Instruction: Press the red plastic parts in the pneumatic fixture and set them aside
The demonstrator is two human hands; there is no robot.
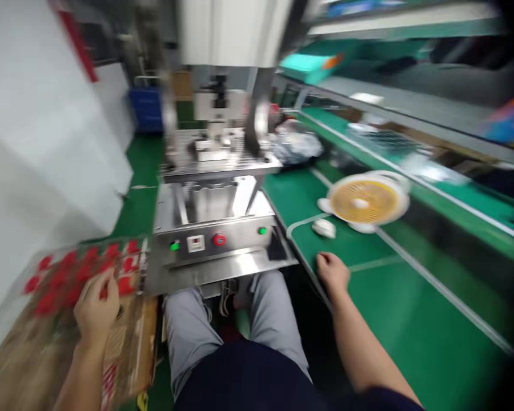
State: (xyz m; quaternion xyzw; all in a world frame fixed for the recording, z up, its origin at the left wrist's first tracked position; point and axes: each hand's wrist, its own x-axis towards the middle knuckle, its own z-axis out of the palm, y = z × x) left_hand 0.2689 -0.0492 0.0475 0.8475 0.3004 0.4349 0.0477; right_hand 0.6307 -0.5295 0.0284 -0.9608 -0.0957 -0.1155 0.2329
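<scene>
My left hand point(96, 302) is over rows of small red pieces point(59, 278) laid out on a cardboard box. Its fingers are curled together. A bit of red shows beside the thumb, but blur hides whether it is in the grip. On the green tabletop point(394, 308) my right hand point(334, 274) rests near the left edge, curled closed with nothing visible in it. Just beyond it lies a small white object point(324, 228), its kind unclear. In front of me, between the hands, stands a metal press-like machine point(220, 242) with green and red buttons.
A round white fan point(364, 200) with a yellow grille lies on the green table. Behind it runs a shelf point(394, 108) with assorted items. Plastic bags point(295, 142) sit right of the machine. A white cabinet point(47, 125) flanks the left, and a blue crate point(145, 108) stands farther back.
</scene>
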